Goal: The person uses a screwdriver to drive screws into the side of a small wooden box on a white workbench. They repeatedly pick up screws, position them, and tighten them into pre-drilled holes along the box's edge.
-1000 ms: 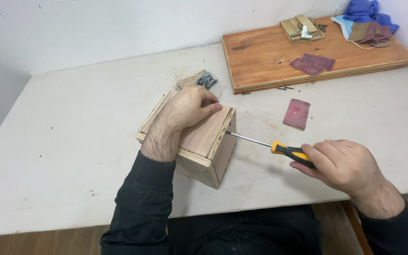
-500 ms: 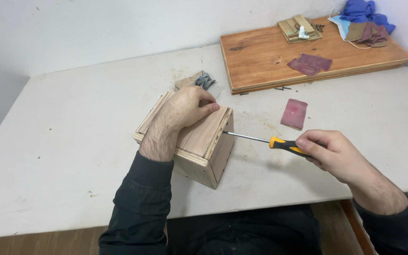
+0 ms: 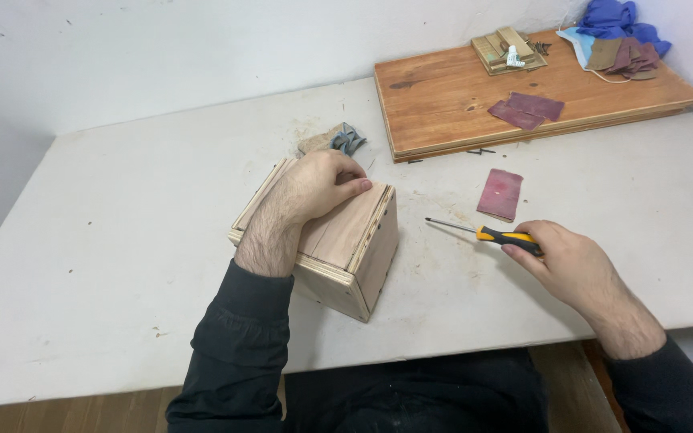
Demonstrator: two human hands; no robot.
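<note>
My left hand (image 3: 314, 188) lies palm down on top of a small wooden box (image 3: 338, 244), fingers curled over its far upper edge and pressing it to the table, so that hand is clamped on the box. My right hand (image 3: 567, 261) is wrapped around the yellow and black handle of a screwdriver (image 3: 483, 233), fingers closed on it, with the thin metal shaft pointing left toward the box.

What has changed: a second ago the tip of the screwdriver was up against the right side face of the box, near its top edge. Now the tip has drawn back and hangs over the white table (image 3: 122, 240), apart from the box with a clear gap between them. I judge that the driving at that spot has paused or ended, at least for this moment. The box itself has stayed put under my left hand, near the middle of the table, corner toward me.

Further out, a small dark red rectangular sheet (image 3: 500, 194), likely sandpaper, lies flat just beyond the screwdriver. Behind the box sits a little wood scrap with a grey-blue bundle (image 3: 346, 140) on it; I cannot tell what the bundle is. At the far right lies a large reddish-brown board (image 3: 443, 104), carrying two more dark red sheets (image 3: 525, 109), a stack of small wooden pieces (image 3: 507, 50), and crumpled blue cloth or gloves (image 3: 619, 18) in the corner. No labels are legible.
</note>
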